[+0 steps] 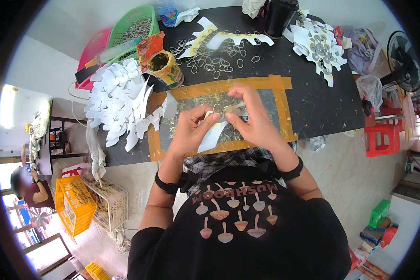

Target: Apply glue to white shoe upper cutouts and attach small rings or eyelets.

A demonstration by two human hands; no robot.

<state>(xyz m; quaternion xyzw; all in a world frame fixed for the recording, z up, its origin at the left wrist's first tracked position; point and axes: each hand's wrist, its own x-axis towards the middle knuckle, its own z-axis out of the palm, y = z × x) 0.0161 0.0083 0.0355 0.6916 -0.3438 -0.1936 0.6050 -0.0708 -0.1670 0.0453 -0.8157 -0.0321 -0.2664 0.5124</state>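
Observation:
My left hand (191, 128) is closed, thumb and fingers pinching at a small oval metal ring (218, 108) on the upper part of a white cut-out piece (211, 137). The piece's lower end hangs between my hands. My right hand (256, 122) has its thumb against the same piece beside the ring, with the index finger raised; its other fingers are partly hidden. Both hands are over a grey, glue-smeared work surface (270, 99) edged with brown tape. Just beyond my left hand stands an open can (169, 73) coated in dried yellowish glue.
A heap of white cut-outs (116, 100) lies left. Loose metal rings (212, 60) and glue-smeared white strips (240, 38) lie at the back. A green basket (134, 29) holds more rings. Ringed pieces (318, 46) and a black tumbler (281, 17) stand back right. Another person (35, 189) sits far left.

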